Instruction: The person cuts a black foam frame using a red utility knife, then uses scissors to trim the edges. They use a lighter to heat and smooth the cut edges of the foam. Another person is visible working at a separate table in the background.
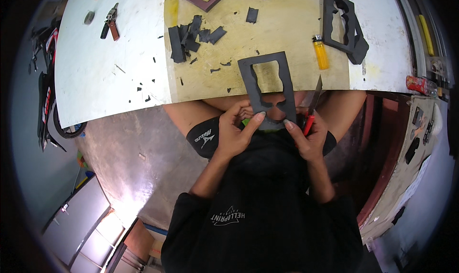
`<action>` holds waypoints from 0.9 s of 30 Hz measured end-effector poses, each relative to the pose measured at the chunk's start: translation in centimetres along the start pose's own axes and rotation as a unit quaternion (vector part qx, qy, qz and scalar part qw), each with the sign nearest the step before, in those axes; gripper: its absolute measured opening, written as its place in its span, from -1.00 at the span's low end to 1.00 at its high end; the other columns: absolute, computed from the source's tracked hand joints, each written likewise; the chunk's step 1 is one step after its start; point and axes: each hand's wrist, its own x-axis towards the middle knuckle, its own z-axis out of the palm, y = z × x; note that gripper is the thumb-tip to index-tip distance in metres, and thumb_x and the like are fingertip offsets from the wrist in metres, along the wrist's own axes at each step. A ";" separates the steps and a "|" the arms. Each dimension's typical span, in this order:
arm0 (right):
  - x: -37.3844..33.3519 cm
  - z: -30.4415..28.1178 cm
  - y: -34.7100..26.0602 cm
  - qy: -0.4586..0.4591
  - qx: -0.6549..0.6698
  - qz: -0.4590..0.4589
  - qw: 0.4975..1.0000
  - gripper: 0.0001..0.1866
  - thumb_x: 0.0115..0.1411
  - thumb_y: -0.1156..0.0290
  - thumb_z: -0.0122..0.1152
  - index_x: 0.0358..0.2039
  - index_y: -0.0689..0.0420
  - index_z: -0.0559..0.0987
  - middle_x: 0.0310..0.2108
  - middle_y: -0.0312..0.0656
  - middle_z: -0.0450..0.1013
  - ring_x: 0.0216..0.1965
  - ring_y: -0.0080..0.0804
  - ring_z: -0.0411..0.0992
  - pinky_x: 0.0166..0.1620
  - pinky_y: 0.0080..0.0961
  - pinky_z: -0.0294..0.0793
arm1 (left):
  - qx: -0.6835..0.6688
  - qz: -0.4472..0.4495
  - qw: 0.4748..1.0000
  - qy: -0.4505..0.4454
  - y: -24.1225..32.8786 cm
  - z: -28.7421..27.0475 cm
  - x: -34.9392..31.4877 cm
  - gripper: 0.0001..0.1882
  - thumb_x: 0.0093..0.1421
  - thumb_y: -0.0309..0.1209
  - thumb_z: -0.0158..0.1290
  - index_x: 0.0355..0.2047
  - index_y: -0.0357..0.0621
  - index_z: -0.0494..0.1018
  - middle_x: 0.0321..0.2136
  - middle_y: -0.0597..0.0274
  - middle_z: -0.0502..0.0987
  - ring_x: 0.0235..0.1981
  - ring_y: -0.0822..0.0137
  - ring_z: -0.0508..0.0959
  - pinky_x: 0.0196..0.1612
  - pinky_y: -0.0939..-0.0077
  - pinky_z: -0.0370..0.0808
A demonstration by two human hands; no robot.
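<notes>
A dark grey foam frame [250, 84] with a wavy-edged opening stands tilted up at the table's front edge, above my lap. My left hand [235, 132] grips its lower left corner, thumb lying on the face. At the lower right corner, my right hand [311, 141] presses its thumb on the foam. That same hand also holds a knife with a red handle [309, 124], its blade pointing up and away past the frame's right side. Fingers behind the foam are partly hidden.
A yellowish mat [205, 89] covers the middle of the white table [110, 72]. Black foam scraps [177, 45] lie on it at left. Farther right are a yellow lighter [321, 55] and stacked foam frames [329, 22]. A maroon frame [209, 4] and keys [112, 22] lie farther back.
</notes>
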 end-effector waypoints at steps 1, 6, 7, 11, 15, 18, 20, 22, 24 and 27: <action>0.1 0.3 -0.2 0.003 0.014 -0.004 1.000 -0.72 0.15 0.52 0.36 -0.14 0.31 0.54 -0.34 -0.29 0.53 -0.36 -0.69 0.40 -0.28 -0.72 0.39 | -0.034 -0.001 0.999 0.004 0.0 0.1 0.0 -0.68 0.19 -0.58 0.20 -0.05 -0.39 0.43 -0.26 0.18 0.62 -0.27 0.50 0.57 -0.15 0.59 0.50; 0.5 1.0 -0.2 0.009 0.049 0.039 0.998 -0.69 0.14 0.54 0.36 -0.11 0.32 0.54 -0.26 -0.21 0.53 -0.26 -0.61 0.43 -0.17 -0.64 0.41 | -0.001 0.058 0.998 0.019 0.5 -0.1 -0.1 -0.68 0.16 -0.61 0.21 -0.09 -0.38 0.42 -0.24 0.17 0.61 -0.21 0.47 0.57 -0.10 0.58 0.49; 0.5 0.9 -0.2 0.004 0.038 0.047 0.998 -0.68 0.13 0.55 0.36 -0.10 0.32 0.54 -0.25 -0.20 0.53 -0.25 -0.59 0.43 -0.15 -0.63 0.41 | 0.022 0.076 0.996 0.029 0.6 0.0 -0.3 -0.68 0.15 -0.61 0.22 -0.10 -0.38 0.42 -0.24 0.18 0.61 -0.20 0.46 0.57 -0.08 0.58 0.49; 0.5 1.0 0.0 -0.006 0.006 -0.006 1.000 -0.66 0.11 0.55 0.37 -0.09 0.31 0.55 -0.25 -0.19 0.53 -0.26 -0.57 0.44 -0.15 -0.62 0.42 | 0.067 0.093 0.992 0.045 1.4 0.0 -0.4 -0.67 0.13 -0.61 0.24 -0.11 -0.36 0.43 -0.27 0.19 0.59 -0.19 0.47 0.55 -0.08 0.60 0.46; 0.4 1.3 0.0 -0.007 0.018 -0.021 1.000 -0.66 0.11 0.56 0.37 -0.08 0.30 0.55 -0.28 -0.21 0.53 -0.30 -0.59 0.44 -0.18 -0.63 0.42 | 0.100 0.131 0.985 0.054 1.7 -0.1 -0.4 -0.68 0.11 -0.59 0.26 -0.13 -0.35 0.46 -0.30 0.22 0.58 -0.27 0.50 0.52 -0.14 0.62 0.44; 0.3 1.4 0.2 0.002 0.027 0.001 1.000 -0.67 0.12 0.56 0.36 -0.08 0.30 0.55 -0.29 -0.23 0.53 -0.29 -0.60 0.44 -0.19 -0.63 0.43 | 0.128 0.143 0.980 0.044 1.7 -0.7 -0.3 -0.68 0.10 -0.58 0.28 -0.14 -0.34 0.48 -0.30 0.24 0.58 -0.31 0.50 0.49 -0.18 0.63 0.43; 0.3 1.4 0.2 0.001 0.024 0.008 1.000 -0.68 0.14 0.56 0.36 -0.08 0.30 0.55 -0.29 -0.24 0.53 -0.28 -0.61 0.45 -0.19 -0.64 0.43 | 0.134 0.146 0.979 0.043 1.6 -0.8 -0.3 -0.68 0.10 -0.57 0.28 -0.14 -0.34 0.48 -0.30 0.23 0.58 -0.31 0.49 0.50 -0.19 0.62 0.43; 0.5 1.5 -0.1 -0.012 0.017 0.001 1.000 -0.69 0.15 0.55 0.35 -0.08 0.30 0.55 -0.31 -0.25 0.53 -0.30 -0.63 0.44 -0.21 -0.65 0.44 | 0.135 0.149 0.978 0.050 1.6 -0.9 -0.4 -0.67 0.10 -0.58 0.27 -0.13 -0.35 0.47 -0.29 0.21 0.59 -0.30 0.48 0.53 -0.16 0.61 0.46; 0.6 1.5 -0.4 -0.017 0.019 -0.006 1.000 -0.70 0.15 0.55 0.34 -0.10 0.30 0.55 -0.31 -0.25 0.53 -0.31 -0.63 0.43 -0.22 -0.66 0.43 | 0.103 0.135 0.984 0.046 2.1 -0.5 -0.3 -0.67 0.11 -0.60 0.25 -0.11 -0.37 0.46 -0.27 0.17 0.59 -0.26 0.45 0.57 -0.13 0.59 0.48; 0.7 1.6 -1.0 -0.013 -0.001 -0.030 0.999 -0.70 0.14 0.53 0.36 -0.12 0.31 0.55 -0.35 -0.24 0.52 -0.37 -0.63 0.41 -0.27 -0.66 0.41 | 0.094 0.126 0.987 0.038 2.1 -0.4 -0.2 -0.66 0.13 -0.63 0.21 -0.07 -0.40 0.44 -0.25 0.12 0.60 -0.21 0.40 0.60 -0.09 0.55 0.51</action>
